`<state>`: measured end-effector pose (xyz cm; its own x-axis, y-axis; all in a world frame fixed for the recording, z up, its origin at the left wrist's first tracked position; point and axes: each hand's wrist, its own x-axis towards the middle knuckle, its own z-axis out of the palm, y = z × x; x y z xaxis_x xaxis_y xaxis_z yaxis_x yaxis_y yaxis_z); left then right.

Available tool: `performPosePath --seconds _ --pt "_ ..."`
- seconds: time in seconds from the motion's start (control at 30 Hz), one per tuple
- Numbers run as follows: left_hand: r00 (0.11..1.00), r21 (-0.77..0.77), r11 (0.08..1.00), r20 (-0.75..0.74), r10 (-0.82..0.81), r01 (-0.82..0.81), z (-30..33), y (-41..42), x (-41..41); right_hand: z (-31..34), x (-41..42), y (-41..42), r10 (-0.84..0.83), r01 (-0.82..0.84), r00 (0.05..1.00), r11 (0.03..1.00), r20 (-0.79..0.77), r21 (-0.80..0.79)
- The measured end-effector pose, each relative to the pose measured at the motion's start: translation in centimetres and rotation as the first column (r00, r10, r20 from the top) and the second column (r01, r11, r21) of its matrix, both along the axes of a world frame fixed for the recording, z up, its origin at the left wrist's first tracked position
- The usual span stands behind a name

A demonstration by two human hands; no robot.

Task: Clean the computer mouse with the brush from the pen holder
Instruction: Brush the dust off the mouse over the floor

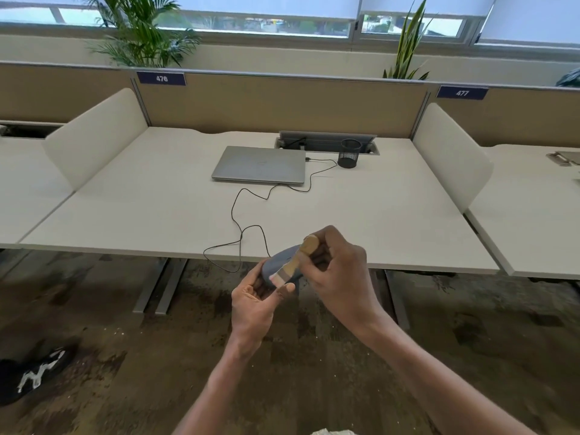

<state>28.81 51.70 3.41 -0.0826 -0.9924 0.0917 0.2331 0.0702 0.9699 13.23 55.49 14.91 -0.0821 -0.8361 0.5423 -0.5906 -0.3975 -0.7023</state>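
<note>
A: Wide white desk, closed grey laptop, empty black mesh pen holder at back.

B: Brushing step. Left hand cradling dark grey corded mouse off front edge; right hand clenching wooden-handled brush, bristles touching shell. Next: sweep across, turn mouse.

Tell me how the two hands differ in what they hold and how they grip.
The left hand cradles the grey mouse from below, palm up, fingers loosely curled; the right hand closes in a fist round the wooden brush, back of the hand up. The left supports, the right presses the bristles onto the mouse. Both are bare and held off the desk's front edge.
</note>
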Motion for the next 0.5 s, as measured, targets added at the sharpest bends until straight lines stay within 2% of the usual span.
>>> performPosePath --seconds 0.27,0.4,0.5 --pt "0.999 0.015 0.999 0.01 0.047 -0.047 -0.5 -0.3 0.6 -0.8 -4.6 0.2 -0.224 0.221 0.972 0.974 0.066 0.046" --pt "0.999 0.025 0.999 0.01 0.034 -0.034 -0.7 -0.5 0.5 -0.7 -4.3 0.1 -0.171 0.168 0.968 0.985 0.185 0.035" --pt "1.0 0.01 1.0 0.014 0.012 -0.012 -0.8 -0.7 0.5 -1.0 -4.0 -0.4 -0.165 0.154 0.966 0.986 0.199 0.07"
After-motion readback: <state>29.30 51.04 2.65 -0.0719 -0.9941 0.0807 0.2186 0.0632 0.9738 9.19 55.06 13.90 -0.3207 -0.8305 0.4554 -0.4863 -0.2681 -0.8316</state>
